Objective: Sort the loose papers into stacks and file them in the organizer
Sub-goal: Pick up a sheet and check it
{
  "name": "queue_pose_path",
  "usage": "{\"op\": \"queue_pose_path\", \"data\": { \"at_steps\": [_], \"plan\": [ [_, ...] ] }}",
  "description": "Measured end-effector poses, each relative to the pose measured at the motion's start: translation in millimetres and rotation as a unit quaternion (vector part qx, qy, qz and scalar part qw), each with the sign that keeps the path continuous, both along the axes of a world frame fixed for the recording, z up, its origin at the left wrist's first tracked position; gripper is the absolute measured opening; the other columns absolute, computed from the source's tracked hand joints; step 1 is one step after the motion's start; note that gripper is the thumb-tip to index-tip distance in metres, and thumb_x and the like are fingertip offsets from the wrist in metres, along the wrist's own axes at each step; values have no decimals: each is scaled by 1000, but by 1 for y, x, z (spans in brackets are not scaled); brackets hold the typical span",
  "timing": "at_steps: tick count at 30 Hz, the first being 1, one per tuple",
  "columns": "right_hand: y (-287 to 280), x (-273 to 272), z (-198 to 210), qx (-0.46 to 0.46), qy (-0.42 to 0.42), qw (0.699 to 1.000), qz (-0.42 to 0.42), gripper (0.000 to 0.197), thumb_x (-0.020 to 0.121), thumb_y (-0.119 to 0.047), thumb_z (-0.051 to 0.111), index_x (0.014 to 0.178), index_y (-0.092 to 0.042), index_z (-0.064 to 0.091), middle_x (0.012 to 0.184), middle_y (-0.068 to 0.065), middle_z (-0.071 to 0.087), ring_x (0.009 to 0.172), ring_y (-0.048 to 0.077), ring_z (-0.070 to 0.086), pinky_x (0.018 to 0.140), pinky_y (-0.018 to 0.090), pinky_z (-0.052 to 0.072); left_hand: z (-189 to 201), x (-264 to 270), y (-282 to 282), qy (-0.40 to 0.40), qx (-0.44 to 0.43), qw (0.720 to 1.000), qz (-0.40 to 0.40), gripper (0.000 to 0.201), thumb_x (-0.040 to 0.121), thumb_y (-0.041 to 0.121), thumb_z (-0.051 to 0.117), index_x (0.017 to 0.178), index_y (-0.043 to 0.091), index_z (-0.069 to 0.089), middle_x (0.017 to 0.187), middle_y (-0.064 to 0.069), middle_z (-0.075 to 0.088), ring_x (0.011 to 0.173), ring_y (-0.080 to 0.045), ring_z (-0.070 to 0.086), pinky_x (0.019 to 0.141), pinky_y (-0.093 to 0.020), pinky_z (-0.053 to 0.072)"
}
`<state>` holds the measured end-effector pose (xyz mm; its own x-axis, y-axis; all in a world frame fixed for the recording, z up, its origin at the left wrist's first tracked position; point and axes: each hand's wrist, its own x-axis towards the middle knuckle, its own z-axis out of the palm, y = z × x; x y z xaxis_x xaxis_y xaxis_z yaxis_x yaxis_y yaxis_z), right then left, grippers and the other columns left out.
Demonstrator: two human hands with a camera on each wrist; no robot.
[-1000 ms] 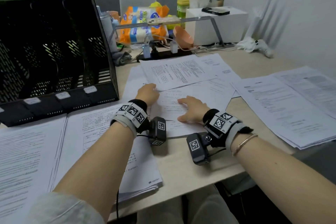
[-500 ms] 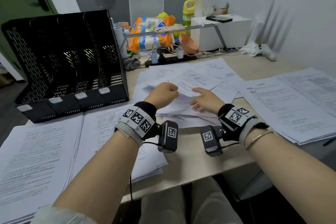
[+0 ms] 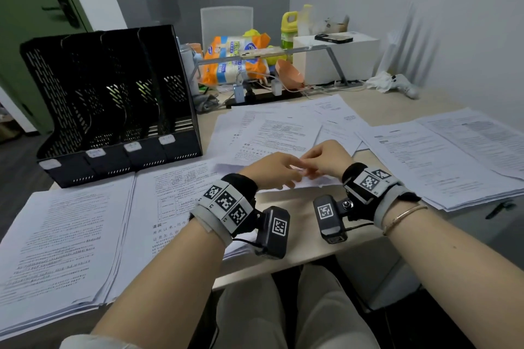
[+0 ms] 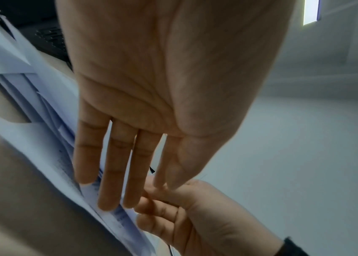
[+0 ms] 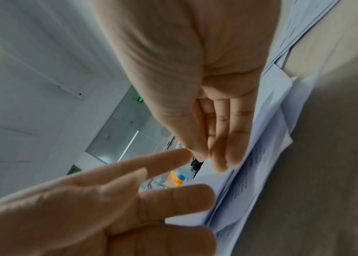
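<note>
Covering the near desk (image 3: 300, 238), paper stacks (image 3: 65, 238) lie left and right. Both hands (image 3: 300, 166) meet mid-desk over loose papers (image 3: 272, 133), left hand (image 4: 151, 104) flat-fingered, right hand (image 5: 206, 86) with fingers extended on sheets. Farther left stands an organizer (image 3: 113, 99), its slots dark; clutter (image 3: 238, 62) lines the wall.

My black mesh organizer (image 3: 113, 110) stands upright at the desk's left rear, four slots with white label tabs along its front. Two squared stacks of printed paper (image 3: 65, 238) lie flat in front of it, side by side. A loose, fanned heap of white sheets (image 3: 278, 133) sprawls mid-desk, its near edge lifted off the desk. To my right two more overlapping stacks (image 3: 442, 161) lie flat.
</note>
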<state>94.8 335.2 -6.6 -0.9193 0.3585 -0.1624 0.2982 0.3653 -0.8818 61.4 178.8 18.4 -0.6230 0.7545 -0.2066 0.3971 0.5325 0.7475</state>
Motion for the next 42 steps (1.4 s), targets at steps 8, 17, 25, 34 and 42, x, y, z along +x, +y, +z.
{"op": "queue_pose_path", "data": {
  "at_steps": [8, 17, 25, 34, 42],
  "plan": [
    [-6, 6, 7, -44, -20, 999, -24, 15, 89, 2, 54, 102, 3, 59, 69, 17, 61, 51, 22, 57, 44, 26, 50, -3, -24, -21, 101, 29, 985, 136, 30, 90, 13, 49, 116, 12, 63, 111, -2, 65, 104, -16, 59, 83, -24, 44],
    [-32, -7, -3, -6, -67, 998, 5, 23, 84, 0, 64, 104, 2, 53, 62, 15, 62, 42, 17, 59, 40, 25, 49, -29, -41, -38, 63, -75, 986, 132, 38, 93, 11, 48, 131, 11, 50, 136, -8, 49, 119, -21, 51, 91, -23, 38],
    [-3, 3, 12, 90, -46, 992, -71, 34, 81, -1, 51, 111, 12, 56, 71, 17, 52, 51, 22, 47, 46, 26, 35, -33, -51, -38, 83, -124, 968, 202, 24, 88, 27, 51, 110, 22, 60, 124, -1, 58, 118, -26, 49, 104, -42, 38],
    [24, 19, 6, 108, -94, 985, -95, 20, 79, -5, 64, 60, -3, 57, 64, 9, 59, 46, 15, 48, 43, 22, 38, -34, -56, -23, 74, -144, 970, 182, 10, 90, 21, 55, 89, 11, 56, 93, -5, 56, 86, -22, 52, 72, -26, 40],
    [30, 19, -1, 16, -24, 990, -136, 22, 87, 13, 46, 106, 5, 53, 99, 25, 59, 58, 22, 65, 41, 27, 53, -31, -57, -14, 83, -84, 968, 220, 16, 84, 2, 53, 83, 10, 67, 86, -6, 60, 89, -26, 59, 78, -31, 46]
  ]
}}
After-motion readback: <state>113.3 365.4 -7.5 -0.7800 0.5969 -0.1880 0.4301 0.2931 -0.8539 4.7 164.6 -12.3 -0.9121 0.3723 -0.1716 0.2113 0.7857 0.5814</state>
